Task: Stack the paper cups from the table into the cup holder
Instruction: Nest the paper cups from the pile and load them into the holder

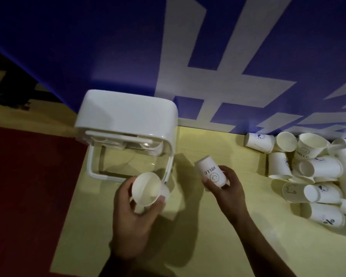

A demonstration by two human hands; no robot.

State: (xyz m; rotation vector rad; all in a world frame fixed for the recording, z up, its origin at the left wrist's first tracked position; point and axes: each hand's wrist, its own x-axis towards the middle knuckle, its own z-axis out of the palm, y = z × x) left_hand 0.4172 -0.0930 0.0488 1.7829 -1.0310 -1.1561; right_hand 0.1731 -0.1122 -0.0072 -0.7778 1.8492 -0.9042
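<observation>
A white cup holder [126, 114] with a clear front compartment stands on the yellow table against the blue wall. My left hand [132, 222] grips a white paper cup [147, 188] just in front of the holder, its mouth turned toward me. To the right, my right hand [226, 188] holds a second paper cup [211, 170] printed "HELLO" with a smiley, bottom end pointing up and away. A pile of several white paper cups [316, 174] lies on its side at the table's right.
The yellow table top [198, 246] reaches from the holder to the cup pile. A dark red floor [28, 186] lies beyond the table's left edge. The blue wall with large white characters [218, 56] closes off the far side.
</observation>
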